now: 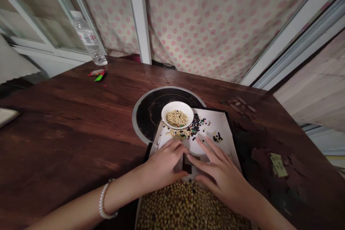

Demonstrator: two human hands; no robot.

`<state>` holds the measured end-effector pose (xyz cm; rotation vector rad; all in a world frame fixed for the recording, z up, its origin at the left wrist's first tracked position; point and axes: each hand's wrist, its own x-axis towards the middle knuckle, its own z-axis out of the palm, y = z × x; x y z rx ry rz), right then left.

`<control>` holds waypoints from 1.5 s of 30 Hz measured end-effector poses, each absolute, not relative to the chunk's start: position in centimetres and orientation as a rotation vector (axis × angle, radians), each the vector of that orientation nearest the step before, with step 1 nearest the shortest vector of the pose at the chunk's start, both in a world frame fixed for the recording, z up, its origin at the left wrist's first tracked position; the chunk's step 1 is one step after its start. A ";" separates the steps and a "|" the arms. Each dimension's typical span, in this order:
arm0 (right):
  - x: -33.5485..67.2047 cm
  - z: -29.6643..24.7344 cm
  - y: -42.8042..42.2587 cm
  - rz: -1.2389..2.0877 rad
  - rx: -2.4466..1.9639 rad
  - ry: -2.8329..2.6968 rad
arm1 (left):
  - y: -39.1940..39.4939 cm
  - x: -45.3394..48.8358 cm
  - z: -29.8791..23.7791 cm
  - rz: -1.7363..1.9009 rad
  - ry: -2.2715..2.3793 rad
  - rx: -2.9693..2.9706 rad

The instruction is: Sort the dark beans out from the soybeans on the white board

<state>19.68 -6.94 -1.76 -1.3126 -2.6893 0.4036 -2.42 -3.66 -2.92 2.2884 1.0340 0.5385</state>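
Note:
My left hand (168, 160), a beaded bracelet on its wrist, has its fingers bent and thumb apart over a shallow tray (228, 125) with a white bottom. A small dark flat piece (187, 167) spans the gap between its thumb and index finger. Beside it, my right hand (219, 170) has its fingers spread, the index fingertip at the dark piece's upper end. Pale beans (185, 208) fill the near part of the tray. Farther off, black beads (196, 124) and pale beans lie loose around a white bowl (165, 109), which holds more pale beans.
The bowl stands partly over a round black cooktop (145, 115) set in the wooden table (81, 129). At the far left are a water bottle (90, 39) and a red and green wrapper (98, 74). Dark scraps (239, 106) and a yellow-green slip (279, 165) lie on the right.

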 end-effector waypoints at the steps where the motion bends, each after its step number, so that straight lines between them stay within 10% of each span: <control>1: 19.7 -1.8 -6.9 0.398 -1.320 -2.681 | -3.7 -2.4 -2.9 0.540 1.037 2.288; 45: 19.6 -1.8 -7.1 0.324 -1.310 -2.717 | -3.6 -2.5 -2.9 0.485 1.037 2.292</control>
